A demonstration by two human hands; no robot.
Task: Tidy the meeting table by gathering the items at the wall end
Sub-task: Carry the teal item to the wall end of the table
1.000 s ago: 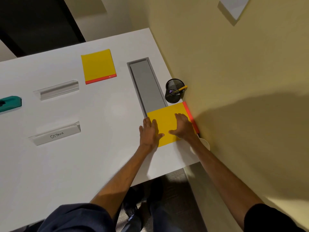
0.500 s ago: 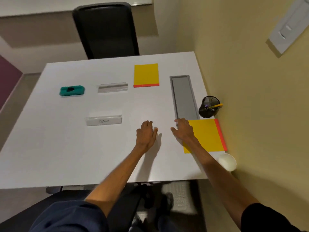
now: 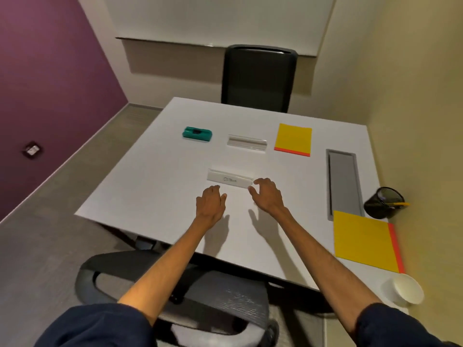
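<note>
- Nearest us, a grey mesh chair (image 3: 225,304) sits tucked at the white table's (image 3: 150,191) near edge, below our forearms.
- At the near right corner, by the yellow wall, stands a white paper cup (image 3: 407,291). Just beyond it a yellow pad (image 3: 363,240) lies flat, its orange strip toward the wall.
- Our left hand (image 3: 210,202) and right hand (image 3: 268,196) are over the middle of the table, apart from each other. Both have loosely spread fingers and hold nothing.
- Just past our fingertips lies the labelled name plate (image 3: 229,179). Our right hand is at its right end, and we cannot tell whether it touches.
- By the wall stands a black mesh pen holder (image 3: 383,202) with a yellow pen in it, beside the grey cable tray (image 3: 344,181).
- Farther out sit a teal eraser (image 3: 197,134), a clear name plate (image 3: 246,142) and a second yellow pad (image 3: 293,139), all well apart from the wall.
- A black chair (image 3: 258,78) stands at the far edge.
</note>
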